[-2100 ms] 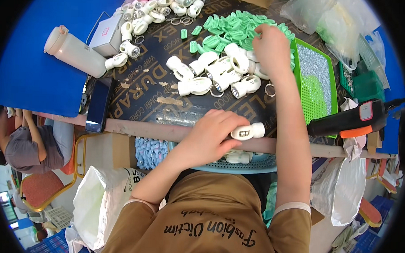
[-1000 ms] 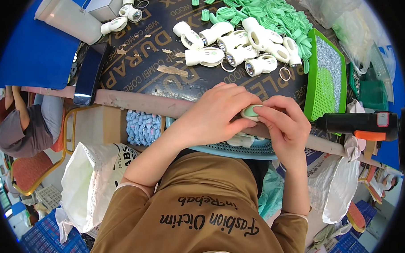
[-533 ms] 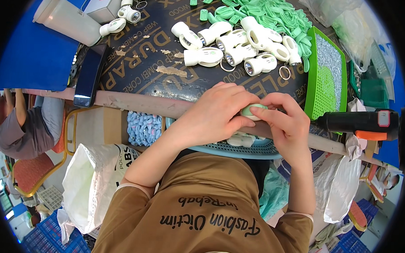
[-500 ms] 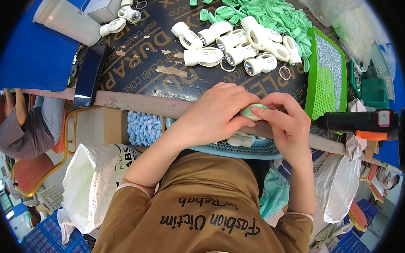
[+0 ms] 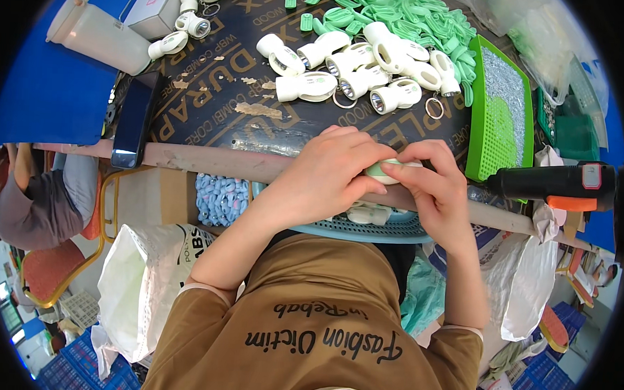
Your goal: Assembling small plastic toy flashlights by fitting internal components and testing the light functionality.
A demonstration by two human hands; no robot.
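My left hand (image 5: 330, 173) and my right hand (image 5: 437, 189) meet at the table's front edge. Between them they pinch a small white flashlight body with a pale green piece (image 5: 375, 172) on its upper side; fingers cover most of it. The left fingers grip one end, while the right thumb presses on the green part. Just beyond the hands lies a group of finished-looking white keychain flashlights (image 5: 307, 87), some with metal rings. Behind them spreads a heap of loose green plastic pieces (image 5: 438, 29). Below the hands, a blue-grey basket (image 5: 365, 232) holds more white parts.
A bright green tray (image 5: 477, 122) of small metal pieces stands at the right, near a black and orange power tool (image 5: 549, 184). At the left are a phone (image 5: 134, 120) and a translucent jug (image 5: 104, 36). Small blue parts (image 5: 221, 199) sit under the table edge. Another person (image 5: 33, 206) sits far left.
The whole view has shifted slightly. Both hands keep their grip, and the green piece now shows at a slightly different tilt, with white rim visible above it.
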